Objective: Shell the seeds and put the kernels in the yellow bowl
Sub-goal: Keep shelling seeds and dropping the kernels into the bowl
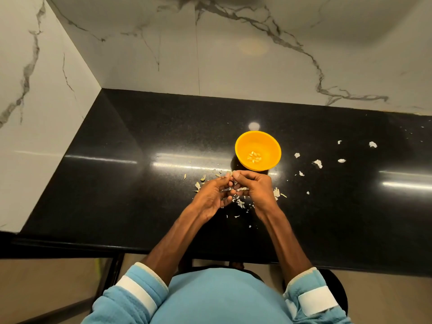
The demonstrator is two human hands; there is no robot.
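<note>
Pinching a seed [230, 173] between curled fingertips of left hand [211, 196] and right hand [256, 188], at six o'clock of yellow bowl [243, 144] holding kernels [254, 157], amid shell scraps [276, 192] on black counter [140, 206].

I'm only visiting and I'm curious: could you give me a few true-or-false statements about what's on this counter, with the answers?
1. The yellow bowl holds a few kernels. True.
2. The bowl is being held in the air. False: it stands on the black counter, just beyond both hands.
3. Shell bits lie scattered on the counter near the hands. True.
4. The hands are wide apart. False: the left hand and right hand meet, fingertips pinching a small seed.
</note>
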